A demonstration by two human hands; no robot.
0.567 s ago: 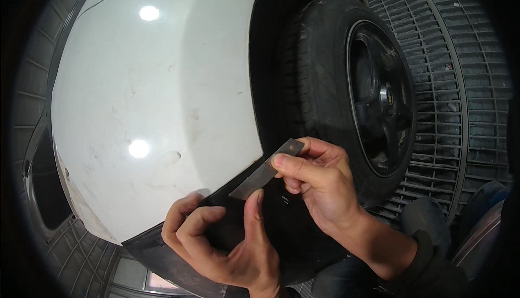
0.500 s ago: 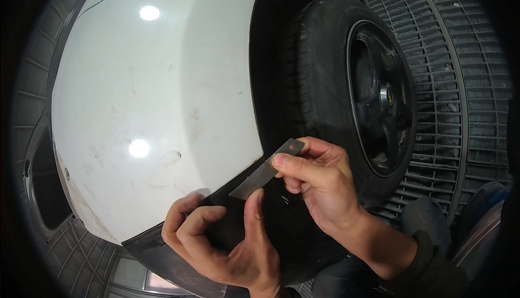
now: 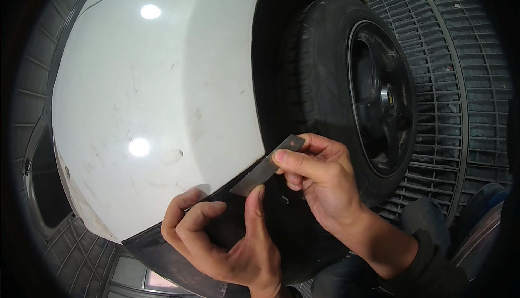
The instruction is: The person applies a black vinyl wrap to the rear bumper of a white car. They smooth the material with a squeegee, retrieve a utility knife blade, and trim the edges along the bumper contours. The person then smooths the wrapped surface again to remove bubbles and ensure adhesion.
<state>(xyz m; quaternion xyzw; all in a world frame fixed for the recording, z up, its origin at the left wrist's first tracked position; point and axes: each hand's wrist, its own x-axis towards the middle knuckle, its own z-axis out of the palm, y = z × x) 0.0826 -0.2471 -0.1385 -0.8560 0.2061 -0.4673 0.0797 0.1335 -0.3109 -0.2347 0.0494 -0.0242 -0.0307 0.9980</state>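
My right hand [image 3: 327, 179] pinches a flat grey utility knife blade [image 3: 257, 174] between thumb and fingers, near the end with a small hole. The blade slants down to the left, its slanted tip over the black lower trim [image 3: 149, 252] of a car. Beside it, my left hand [image 3: 230, 249] has its fingers bent at the seam between that trim and the white body panel [image 3: 124, 92]. The left thumb stands up apart from those fingers, its tip at the blade's lower edge. Whether the blade touches the panel's edge I cannot tell.
A black tyre [image 3: 325, 81] on a dark wheel rim [image 3: 387, 96] fills the wheel arch on the right. Metal floor grating [image 3: 439, 76] lies beyond it. The white panel carries scuffs and a chipped spot [image 3: 174, 157]. My knees [image 3: 425, 225] show at lower right.
Both hands keep almost the same place. The blade and the right hand's grip shift only very slightly, and the view of the car moves a little.
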